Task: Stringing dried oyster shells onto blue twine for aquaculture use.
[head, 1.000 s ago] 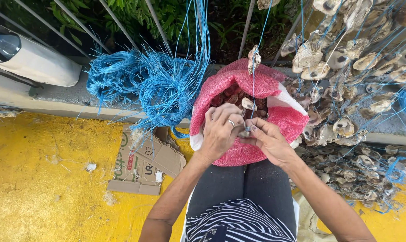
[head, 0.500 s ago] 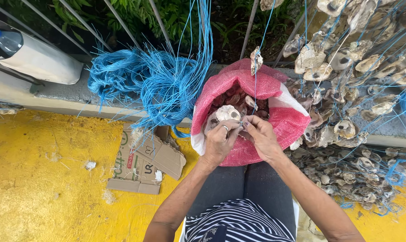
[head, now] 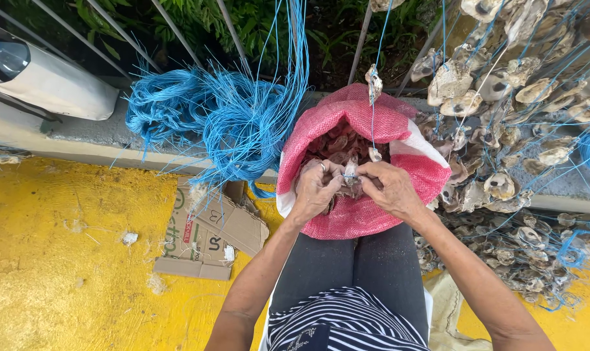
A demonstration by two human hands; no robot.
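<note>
Right now, big yellow floor (head: 61, 273) w/ flattened cardboard (head: 210, 231) left, blue cord bundle (head: 223, 123) far left, strung shells (head: 503, 97) far right. Pink mesh sack (head: 366, 214) sits centre, near the knees. Left hand (head: 316, 190) & right hand (head: 389, 188) meet over it, fingertips pressed together, pinching a small shell (head: 351, 171) on blue line (head: 373, 123); best keep line taut, grip close to the shell.

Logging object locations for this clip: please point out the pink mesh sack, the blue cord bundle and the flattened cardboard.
pink mesh sack (head: 363, 218), head view, front wall below the hands
blue cord bundle (head: 233, 127), head view, dense middle of the strands
flattened cardboard (head: 233, 224), head view, its upper flap
</note>
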